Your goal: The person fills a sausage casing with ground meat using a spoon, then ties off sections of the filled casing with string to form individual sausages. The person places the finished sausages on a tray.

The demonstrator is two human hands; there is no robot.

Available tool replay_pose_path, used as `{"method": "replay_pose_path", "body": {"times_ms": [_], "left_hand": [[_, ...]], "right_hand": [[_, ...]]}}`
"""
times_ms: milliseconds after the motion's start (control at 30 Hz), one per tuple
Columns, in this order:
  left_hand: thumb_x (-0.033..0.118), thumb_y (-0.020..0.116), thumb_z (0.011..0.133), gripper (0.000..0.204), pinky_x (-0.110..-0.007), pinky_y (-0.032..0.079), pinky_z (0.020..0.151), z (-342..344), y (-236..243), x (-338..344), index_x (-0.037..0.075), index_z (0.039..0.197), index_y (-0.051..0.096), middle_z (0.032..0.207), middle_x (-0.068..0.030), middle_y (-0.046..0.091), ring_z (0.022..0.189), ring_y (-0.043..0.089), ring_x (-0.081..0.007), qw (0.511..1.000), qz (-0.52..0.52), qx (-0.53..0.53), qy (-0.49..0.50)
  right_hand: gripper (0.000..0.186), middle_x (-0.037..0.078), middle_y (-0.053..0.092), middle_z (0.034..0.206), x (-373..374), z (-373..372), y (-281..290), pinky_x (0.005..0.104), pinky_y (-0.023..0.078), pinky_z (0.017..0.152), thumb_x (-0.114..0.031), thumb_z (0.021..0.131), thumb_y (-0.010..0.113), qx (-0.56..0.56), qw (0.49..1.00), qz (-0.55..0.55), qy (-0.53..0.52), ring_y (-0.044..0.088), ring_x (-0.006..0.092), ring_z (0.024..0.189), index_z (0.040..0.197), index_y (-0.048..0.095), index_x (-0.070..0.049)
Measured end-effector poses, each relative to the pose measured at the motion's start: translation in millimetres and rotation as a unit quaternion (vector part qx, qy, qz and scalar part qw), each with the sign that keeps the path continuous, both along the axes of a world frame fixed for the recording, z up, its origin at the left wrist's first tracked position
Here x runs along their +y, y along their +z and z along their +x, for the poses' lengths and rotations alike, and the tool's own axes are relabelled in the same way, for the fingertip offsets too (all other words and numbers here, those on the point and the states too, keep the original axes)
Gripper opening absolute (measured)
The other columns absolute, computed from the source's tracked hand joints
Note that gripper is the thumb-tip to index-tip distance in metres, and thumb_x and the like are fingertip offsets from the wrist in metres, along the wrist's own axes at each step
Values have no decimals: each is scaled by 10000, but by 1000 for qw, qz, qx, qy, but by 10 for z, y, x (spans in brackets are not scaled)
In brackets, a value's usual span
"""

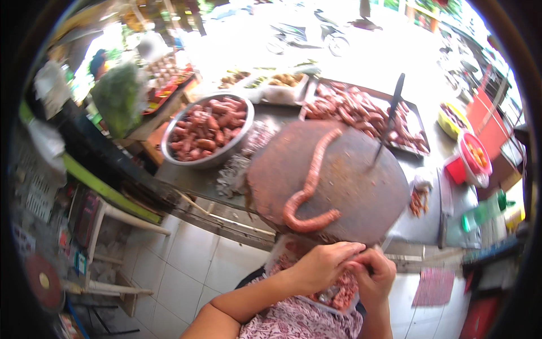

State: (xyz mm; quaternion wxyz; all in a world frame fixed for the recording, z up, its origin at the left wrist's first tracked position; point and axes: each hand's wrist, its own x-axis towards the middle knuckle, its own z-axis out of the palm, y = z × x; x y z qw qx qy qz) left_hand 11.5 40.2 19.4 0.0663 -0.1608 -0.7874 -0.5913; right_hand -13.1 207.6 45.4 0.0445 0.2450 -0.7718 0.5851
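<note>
Holds left hand (326, 263) and right hand (376, 271) together at five o'clock, with fingers curled inward and fingertips touching or nearly so; cannot tell how tightly pinched, nor on what. Positions both over a clear plastic tub (341, 311), probably to catch any scraps. Rests that tub against patterned cloth (293, 322), seemingly on the lap, likely for steadiness and a short reach. Shows chopped raw meat (345, 290) inside, with a shiny item (327, 295) too blurred to name.

At the centre, just beyond, shows a round, worn chopping board (361, 189) at the near edge of a metal table (426, 226), apparently placed within easy reach. On it, bears one long, pale pink sausage (311, 183), laid in a hooked curve, perhaps so as to fit. Toward two o'clock, carries a dark-handled knife (390, 120), nearly upright and tip down on the board, presumably for a quick grab.

Farther off at two o'clock, includes a shallow tray (417, 116) spread with more sausages (350, 105), maybe to avoid crushing. At ten o'clock, offers a round metal bowl (226, 156) heaped with short, reddish links (209, 129), seemingly parked to one side to leave the board free for the single length.
</note>
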Motion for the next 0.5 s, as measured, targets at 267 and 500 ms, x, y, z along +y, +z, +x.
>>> {"method": "replay_pose_path", "body": {"times_ms": [267, 500], "left_hand": [[-34, 715, 795, 379, -344, 601, 693, 68, -11, 83, -50, 1173, 690, 997, -191, 730, 838, 743, -303, 971, -22, 231, 63], [8, 679, 908, 73, -372, 518, 970, 47, -55, 39, -48, 943, 647, 1254, -227, 641, 1190, 634, -244, 984, 162, -52, 56]], "right_hand": [[212, 40, 685, 751, 135, 39, -121, 208, 481, 599, -103, 845, 834, -317, 903, -286, 38, 598, 64, 668, 804, 653, -1], [186, 0, 641, 705, 85, -26, -224, 239, 412, 529, -160, 912, 770, -160, 986, -36, -32, 541, 61, 624, 937, 696, 8]]}}
